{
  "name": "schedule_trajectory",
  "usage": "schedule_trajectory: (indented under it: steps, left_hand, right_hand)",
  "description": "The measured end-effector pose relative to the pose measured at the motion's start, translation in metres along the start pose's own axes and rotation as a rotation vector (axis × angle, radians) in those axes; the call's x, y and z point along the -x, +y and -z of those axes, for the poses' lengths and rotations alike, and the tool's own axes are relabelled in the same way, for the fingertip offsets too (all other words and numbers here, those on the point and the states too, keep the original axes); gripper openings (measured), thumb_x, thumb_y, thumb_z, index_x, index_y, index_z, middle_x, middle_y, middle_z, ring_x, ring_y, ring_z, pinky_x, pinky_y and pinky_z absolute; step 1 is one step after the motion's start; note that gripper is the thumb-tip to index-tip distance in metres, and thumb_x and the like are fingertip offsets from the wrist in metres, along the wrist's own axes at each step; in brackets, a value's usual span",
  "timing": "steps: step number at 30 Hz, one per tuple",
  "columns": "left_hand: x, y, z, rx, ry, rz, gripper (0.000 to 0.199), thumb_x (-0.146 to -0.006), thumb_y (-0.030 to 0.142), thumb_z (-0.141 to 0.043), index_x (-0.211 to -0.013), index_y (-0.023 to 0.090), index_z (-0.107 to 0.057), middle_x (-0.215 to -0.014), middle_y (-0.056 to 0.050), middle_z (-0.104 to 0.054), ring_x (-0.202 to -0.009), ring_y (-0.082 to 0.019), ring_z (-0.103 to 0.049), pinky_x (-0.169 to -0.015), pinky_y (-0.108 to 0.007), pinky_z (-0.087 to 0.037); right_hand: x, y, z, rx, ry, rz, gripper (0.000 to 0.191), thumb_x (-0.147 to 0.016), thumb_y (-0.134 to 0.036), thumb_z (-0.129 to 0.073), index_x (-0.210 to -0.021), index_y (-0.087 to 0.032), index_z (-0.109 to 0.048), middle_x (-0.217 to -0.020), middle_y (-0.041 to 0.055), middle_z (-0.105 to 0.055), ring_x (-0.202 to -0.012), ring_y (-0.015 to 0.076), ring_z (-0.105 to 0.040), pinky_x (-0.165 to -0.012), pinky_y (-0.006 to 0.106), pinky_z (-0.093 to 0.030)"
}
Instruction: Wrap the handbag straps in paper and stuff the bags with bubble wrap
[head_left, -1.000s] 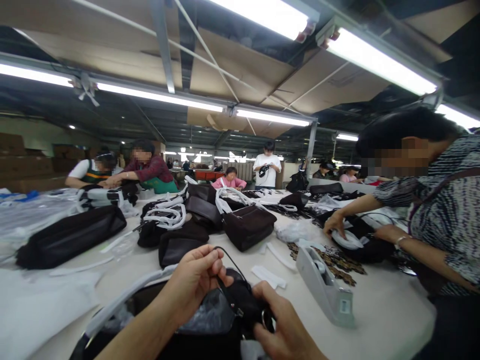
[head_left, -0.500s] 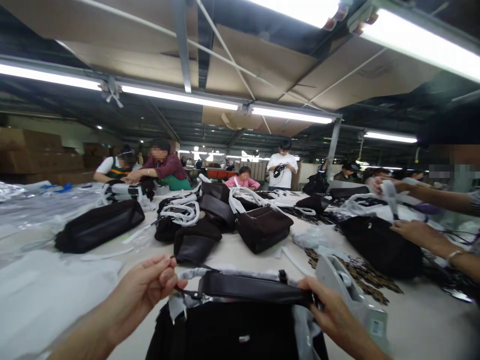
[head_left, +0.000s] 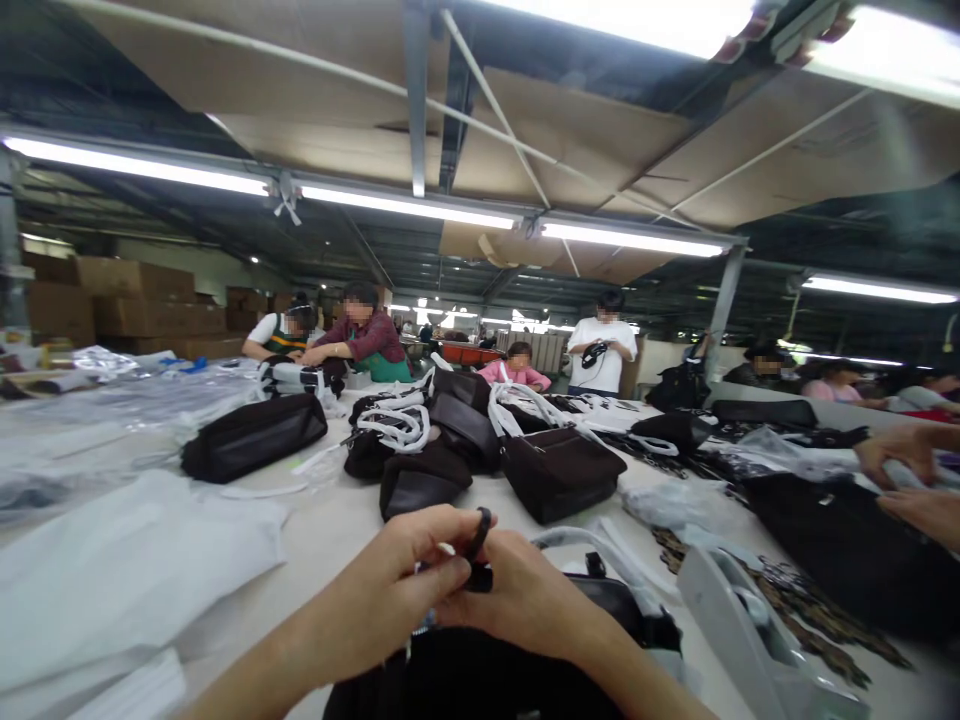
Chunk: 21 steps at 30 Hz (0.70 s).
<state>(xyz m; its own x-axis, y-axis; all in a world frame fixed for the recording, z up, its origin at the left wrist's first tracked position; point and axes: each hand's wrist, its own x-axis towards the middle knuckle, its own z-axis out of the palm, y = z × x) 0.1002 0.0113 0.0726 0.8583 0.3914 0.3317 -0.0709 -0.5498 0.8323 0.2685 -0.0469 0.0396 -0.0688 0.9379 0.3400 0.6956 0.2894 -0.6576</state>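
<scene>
A black bag (head_left: 480, 680) lies nearest me at the bottom centre, partly hidden by my forearms. Above its left end my left hand (head_left: 409, 575) pinches a thin black strap (head_left: 480, 535). My right hand (head_left: 525, 590) touches the left one, its fingers closed on the same strap, which loops up between them. To the right, the bag's black handle (head_left: 611, 600) lies beside a white-wrapped strap (head_left: 577, 537). The fingertips partly cover each other.
Brown-black bags (head_left: 562, 470) with white-wrapped handles stand mid-table. White sheets (head_left: 135, 570) lie left; a grey-white dispenser (head_left: 739, 620) and brown patterned pieces (head_left: 817, 620) are right. A co-worker's hands (head_left: 907, 470) touch another black bag (head_left: 855, 540). Several people work beyond.
My right hand has left the handle's right end and moved left to meet my left hand at the strap. The view has turned left. The co-worker's hands are lower.
</scene>
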Motion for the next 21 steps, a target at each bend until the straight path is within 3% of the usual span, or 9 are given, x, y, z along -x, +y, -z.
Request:
schedule_trajectory:
  steps: [3, 6, 8, 12, 16, 21]
  left_hand:
    - [0.022, -0.017, 0.005, -0.275, 0.052, 0.021, 0.027, -0.084, 0.014, -0.054, -0.109, 0.023, -0.063, -0.113, -0.004, -0.062, -0.106, -0.021, -0.056, -0.093, -0.031, -0.042]
    - [0.043, -0.033, 0.013, -0.419, 0.012, 0.081, 0.035, -0.083, 0.016, -0.061, -0.117, 0.023, -0.059, -0.124, -0.007, -0.061, -0.113, -0.026, -0.054, -0.099, -0.035, -0.039]
    - [0.050, -0.039, 0.020, -0.453, -0.012, 0.092, 0.042, -0.081, 0.016, -0.064, -0.121, 0.025, -0.057, -0.128, -0.007, -0.059, -0.116, -0.026, -0.052, -0.101, -0.036, -0.037]
    - [0.051, -0.036, 0.030, -0.504, -0.141, 0.056, 0.027, -0.078, 0.019, -0.074, -0.102, 0.024, -0.064, -0.104, -0.003, -0.065, -0.096, -0.022, -0.056, -0.082, -0.030, -0.040]
    - [0.043, -0.025, 0.027, -0.574, -0.267, -0.060, 0.020, -0.079, 0.035, -0.078, -0.093, 0.024, -0.069, -0.093, -0.002, -0.068, -0.088, -0.022, -0.057, -0.085, -0.033, -0.036]
    - [0.037, -0.014, 0.019, -0.587, -0.225, -0.071, 0.019, -0.080, 0.038, -0.075, -0.072, 0.023, -0.066, -0.085, -0.002, -0.069, -0.088, -0.024, -0.055, -0.089, -0.036, -0.035]
  right_hand:
    - [-0.013, 0.028, -0.011, -0.306, 0.006, -0.027, 0.023, -0.071, -0.031, -0.077, -0.082, -0.019, -0.060, -0.078, -0.0021, -0.064, -0.075, 0.0153, -0.056, -0.069, 0.026, -0.043]
    - [-0.015, 0.052, -0.013, -0.637, 0.083, -0.055, 0.039, -0.072, -0.044, -0.077, -0.071, -0.020, -0.046, -0.072, -0.0030, -0.056, -0.064, 0.0112, -0.047, -0.062, 0.024, -0.038]
    - [-0.013, 0.060, -0.015, -0.740, 0.128, 0.002, 0.048, -0.072, -0.051, -0.078, -0.068, -0.021, -0.041, -0.072, -0.0019, -0.056, -0.063, 0.0109, -0.045, -0.061, 0.024, -0.037]
    - [-0.005, 0.061, -0.021, -0.799, 0.122, 0.090, 0.049, -0.077, -0.051, -0.075, -0.066, -0.021, -0.038, -0.070, -0.0013, -0.053, -0.062, 0.0110, -0.043, -0.058, 0.025, -0.033]
    - [0.003, 0.055, -0.023, -0.912, 0.088, 0.105, 0.046, -0.080, -0.046, -0.074, -0.067, -0.020, -0.039, -0.070, -0.0021, -0.053, -0.061, 0.0103, -0.042, -0.057, 0.024, -0.032]
    - [-0.002, 0.045, -0.019, -0.743, 0.048, 0.034, 0.034, -0.082, -0.042, -0.071, -0.073, -0.020, -0.047, -0.074, -0.0018, -0.056, -0.065, 0.0108, -0.045, -0.061, 0.024, -0.035]
